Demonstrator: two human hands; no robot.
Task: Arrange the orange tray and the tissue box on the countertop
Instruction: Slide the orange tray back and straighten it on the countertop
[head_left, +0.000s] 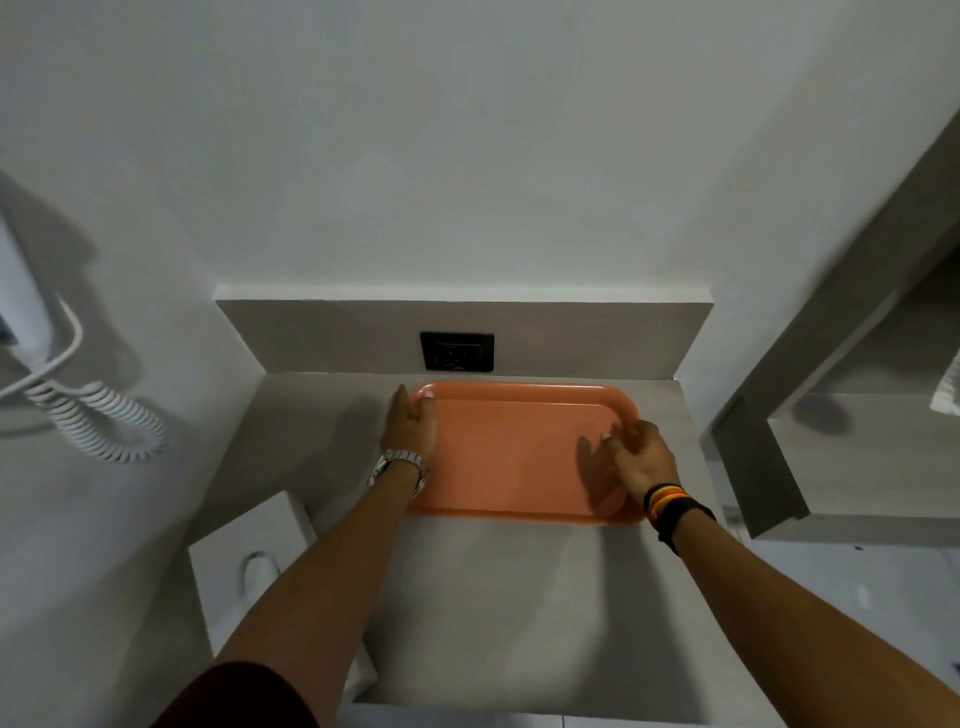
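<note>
The orange tray (509, 457) lies flat on the grey countertop (493, 597), close to the back wall. My left hand (410, 421) grips the tray's left edge, thumb over the rim and fingers outside it. My right hand (639, 460) is curled over the tray's right rim, thumb inside the tray. Nothing lies in the tray. A white box with an oval opening (249, 556), which may be the tissue box, sits lower down beside the counter's left front corner.
A black wall socket (457, 352) is set in the backsplash just behind the tray. A white wall-mounted appliance with a coiled cord (98, 421) hangs on the left wall. A grey shelf unit (857, 457) stands at the right.
</note>
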